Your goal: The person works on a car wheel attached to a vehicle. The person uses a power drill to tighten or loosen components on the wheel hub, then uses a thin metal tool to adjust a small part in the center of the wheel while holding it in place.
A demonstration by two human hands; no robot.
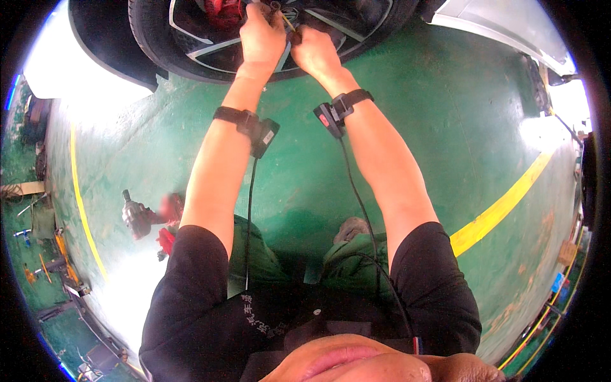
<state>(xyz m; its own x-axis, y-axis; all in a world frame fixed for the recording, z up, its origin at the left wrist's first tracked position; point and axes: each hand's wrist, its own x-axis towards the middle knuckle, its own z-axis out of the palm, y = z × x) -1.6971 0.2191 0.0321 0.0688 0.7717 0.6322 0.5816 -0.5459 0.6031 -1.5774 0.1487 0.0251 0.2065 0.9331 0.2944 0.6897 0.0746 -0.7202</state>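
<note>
Both hands are at the middle of a car wheel (210, 51) with dark and silver spokes and a black tyre. My left hand (262, 39) is closed, its fingers curled near the hub; what they hold is hidden at the upper edge. Beside it, my right hand (315, 52) pinches the lower end of a thin yellow stick (288, 23), which slants up toward the left fingers. Behind the spokes, a red brake caliper (224, 13) shows left of my left hand.
White car bodywork (114, 63) flanks the wheel at left, and a pale panel (496, 25) juts in at upper right. A red and grey impact wrench (137, 215) stands on the green floor (433, 114) at left. Cables hang from both wrist straps. Several tools and stands line the far left.
</note>
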